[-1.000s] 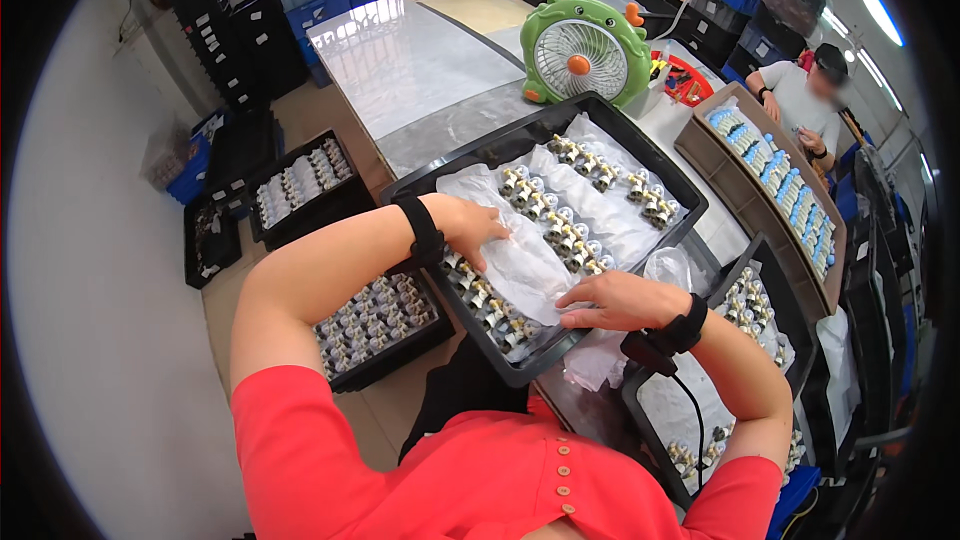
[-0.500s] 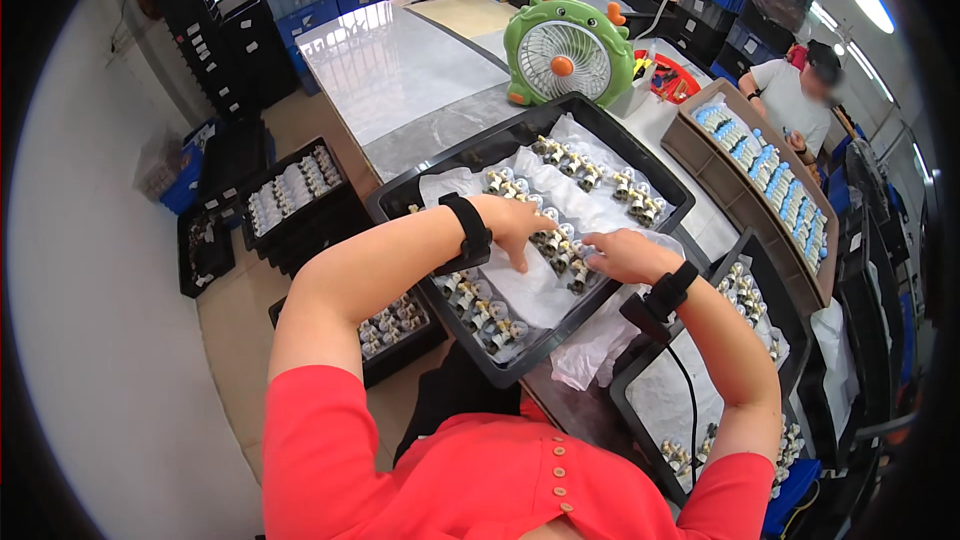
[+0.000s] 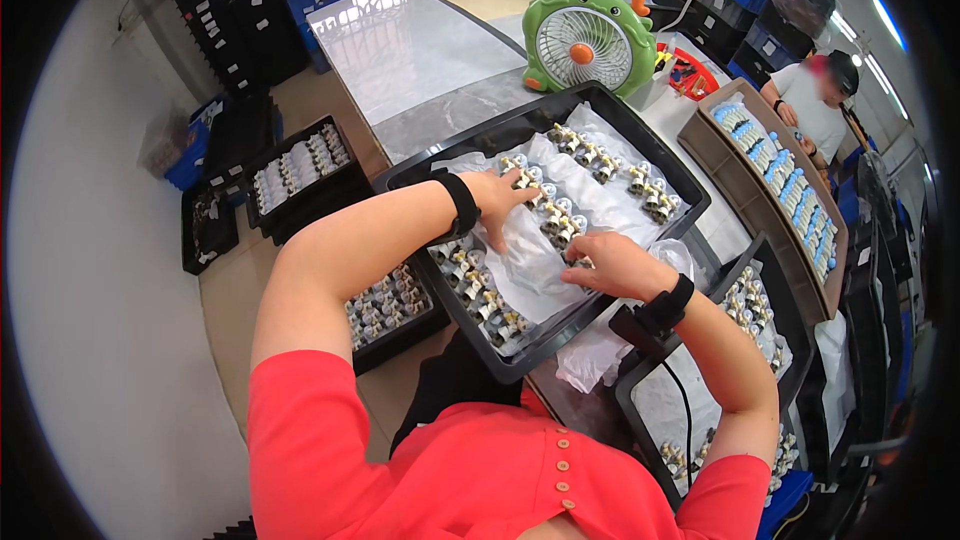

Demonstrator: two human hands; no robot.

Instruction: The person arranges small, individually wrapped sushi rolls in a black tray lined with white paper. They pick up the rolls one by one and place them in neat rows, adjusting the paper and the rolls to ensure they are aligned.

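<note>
A black tray (image 3: 640,240) on the table holds rows of small white-and-gold figures (image 3: 585,153) with clear round tops and dark bases. White sheets of soft paper (image 3: 575,172) separate the rows. My left hand (image 3: 490,202) lies over the middle row, fingers spread, touching the row's far end and the paper (image 3: 535,285) beside it. At the near end of that row, my right hand (image 3: 622,266) is bent, thumb and forefinger apart, close to the last figures. Neither hand appears to hold anything.
A green fan (image 3: 585,45) stands behind the tray. To the right are a brown crate (image 3: 830,290) of blue-and-white pieces and another black tray (image 3: 625,395) of figures. Filled trays (image 3: 345,185) sit on the floor at left. A person (image 3: 810,100) works at far right.
My left hand has shifted toward the far end of the middle row. My right hand has drawn slightly nearer me at the near end. The whole view has shifted a little.
</note>
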